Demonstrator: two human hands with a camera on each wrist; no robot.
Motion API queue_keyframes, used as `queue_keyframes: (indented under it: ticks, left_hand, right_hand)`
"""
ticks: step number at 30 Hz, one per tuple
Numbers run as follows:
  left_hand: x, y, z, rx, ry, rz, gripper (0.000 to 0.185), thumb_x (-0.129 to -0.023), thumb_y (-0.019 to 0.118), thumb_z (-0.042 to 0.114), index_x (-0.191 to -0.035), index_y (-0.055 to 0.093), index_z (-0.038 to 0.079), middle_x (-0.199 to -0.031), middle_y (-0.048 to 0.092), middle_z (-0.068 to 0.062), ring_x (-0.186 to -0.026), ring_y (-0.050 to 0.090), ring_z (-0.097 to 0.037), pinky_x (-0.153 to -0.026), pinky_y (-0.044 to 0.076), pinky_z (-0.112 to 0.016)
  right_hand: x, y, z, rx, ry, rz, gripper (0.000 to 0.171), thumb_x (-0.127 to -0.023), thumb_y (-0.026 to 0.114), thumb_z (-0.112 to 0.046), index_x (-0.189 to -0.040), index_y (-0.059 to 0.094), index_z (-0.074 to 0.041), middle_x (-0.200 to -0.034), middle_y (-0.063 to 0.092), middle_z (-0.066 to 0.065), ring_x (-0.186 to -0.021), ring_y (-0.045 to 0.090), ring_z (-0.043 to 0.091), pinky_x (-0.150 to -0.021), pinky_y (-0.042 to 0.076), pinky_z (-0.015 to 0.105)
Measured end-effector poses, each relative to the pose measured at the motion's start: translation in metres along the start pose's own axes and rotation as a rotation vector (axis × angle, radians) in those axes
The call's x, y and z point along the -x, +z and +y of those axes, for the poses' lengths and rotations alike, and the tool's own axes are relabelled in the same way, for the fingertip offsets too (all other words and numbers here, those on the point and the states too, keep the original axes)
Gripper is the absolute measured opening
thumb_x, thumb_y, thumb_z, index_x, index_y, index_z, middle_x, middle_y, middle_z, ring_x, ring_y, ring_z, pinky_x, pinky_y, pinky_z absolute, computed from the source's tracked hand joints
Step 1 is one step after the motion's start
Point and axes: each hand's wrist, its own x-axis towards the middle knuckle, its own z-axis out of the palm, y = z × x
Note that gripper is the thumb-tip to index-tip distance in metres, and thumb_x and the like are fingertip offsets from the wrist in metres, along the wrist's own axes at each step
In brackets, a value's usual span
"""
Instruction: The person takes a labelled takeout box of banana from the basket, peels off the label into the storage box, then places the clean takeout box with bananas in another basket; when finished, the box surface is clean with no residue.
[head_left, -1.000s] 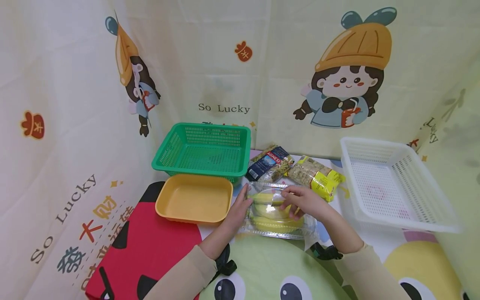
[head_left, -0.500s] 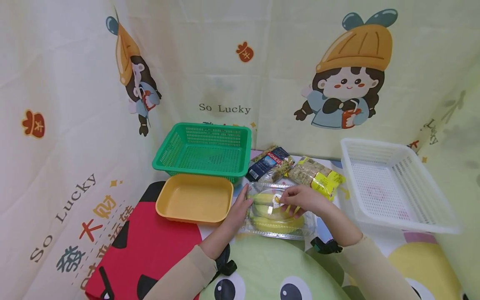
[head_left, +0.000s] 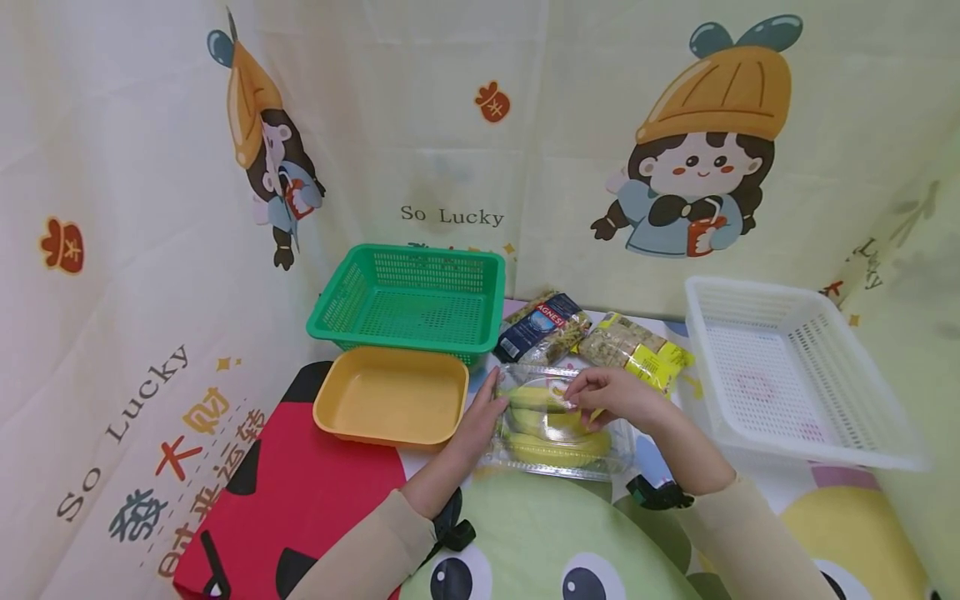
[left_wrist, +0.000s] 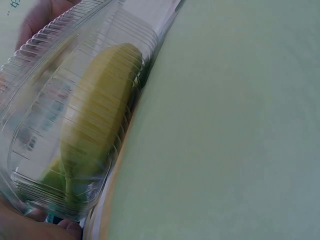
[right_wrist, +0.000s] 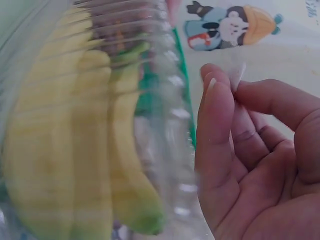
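Hands first, as I read them from my remote seat: my left hand (head_left: 480, 417) lies with straight fingers against the 9 o'clock side of the clear clamshell box (head_left: 558, 433), steadying it without curling round it. My right hand (head_left: 611, 396) rests over the top of the box toward 1 o'clock; in the right wrist view its thumb and forefinger (right_wrist: 215, 115) pinch a small translucent bit at the fingertips, which I take to be the lid's edge or tab, though I cannot tell for certain.

The box is ribbed see-through plastic holding a few yellow bananas (head_left: 551, 425) with green tips, laid lengthwise and stacked.

It sits on the table (head_left: 525, 542) directly between the two hands, at the near middle. A yellow tray (head_left: 390, 400) lies just beside it at 9 o'clock, a green basket (head_left: 408, 296) at 11 o'clock, two food packets (head_left: 592, 337) at 12 o'clock, and a white basket (head_left: 787, 375) at 3 o'clock.
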Motion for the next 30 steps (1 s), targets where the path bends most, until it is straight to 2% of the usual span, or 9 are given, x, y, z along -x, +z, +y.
queue_keyframes:
  ticks: [4, 8, 13, 21, 25, 30]
  left_hand:
    - [-0.001, 0.0, 0.001, -0.005, -0.016, 0.009, 0.062, -0.104, 0.041, 0.035, -0.159, 0.014, 0.031, -0.167, 0.016, 0.004, -0.154, 0.009, -0.02, -0.125, 0.009, -0.05]
    - [-0.001, 0.0, 0.001, -0.005, -0.021, 0.013, 0.062, -0.103, 0.041, 0.035, -0.159, 0.015, 0.03, -0.166, 0.016, 0.004, -0.154, 0.009, -0.018, -0.125, 0.01, -0.048]
    - [0.0, 0.0, 0.0, -0.006, 0.007, 0.006, 0.064, -0.103, 0.043, 0.035, -0.16, 0.015, 0.028, -0.167, 0.015, 0.003, -0.154, 0.009, -0.018, -0.126, 0.01, -0.046]
    - [0.001, -0.001, 0.0, -0.003, 0.008, -0.009, 0.064, -0.103, 0.042, 0.037, -0.16, 0.013, 0.028, -0.167, 0.014, 0.003, -0.154, 0.008, -0.02, -0.125, 0.01, -0.048]
    - [0.0, -0.001, -0.002, -0.001, 0.018, -0.012, 0.064, -0.103, 0.042, 0.037, -0.16, 0.013, 0.028, -0.167, 0.014, 0.002, -0.154, 0.009, -0.02, -0.125, 0.01, -0.048]
    - [0.0, -0.002, -0.003, -0.01, 0.035, -0.012, 0.065, -0.103, 0.043, 0.039, -0.16, 0.014, 0.027, -0.167, 0.015, 0.001, -0.154, 0.009, -0.022, -0.125, 0.01, -0.048]
  right_hand:
    - [0.001, -0.002, -0.002, -0.01, -0.026, 0.049, 0.026, -0.094, 0.067, -0.023, -0.109, 0.065, -0.002, -0.088, 0.068, 0.019, -0.071, 0.067, 0.026, -0.072, 0.06, 0.05]
    - [0.0, -0.002, -0.002, -0.001, -0.016, 0.087, 0.029, -0.093, 0.068, -0.028, -0.108, 0.066, -0.004, -0.089, 0.067, 0.014, -0.076, 0.065, 0.026, -0.074, 0.061, 0.046]
    - [-0.003, 0.001, -0.002, -0.01, -0.007, 0.123, 0.03, -0.095, 0.066, -0.032, -0.104, 0.067, -0.004, -0.086, 0.066, 0.01, -0.079, 0.065, 0.027, -0.074, 0.061, 0.041]
    - [-0.003, 0.007, -0.005, 0.086, -0.076, 0.142, 0.018, -0.092, 0.07, -0.018, -0.103, 0.066, -0.005, -0.09, 0.065, 0.012, -0.08, 0.065, 0.025, -0.079, 0.059, 0.047]
    - [-0.002, 0.008, -0.006, 0.084, -0.091, 0.145, 0.02, -0.092, 0.069, -0.017, -0.108, 0.065, -0.005, -0.093, 0.063, 0.015, -0.081, 0.065, 0.026, -0.082, 0.058, 0.051]
    - [-0.001, 0.008, -0.007, 0.088, -0.099, 0.146, 0.026, -0.092, 0.069, -0.015, -0.116, 0.064, -0.007, -0.103, 0.065, 0.014, -0.083, 0.066, 0.027, -0.081, 0.058, 0.049]
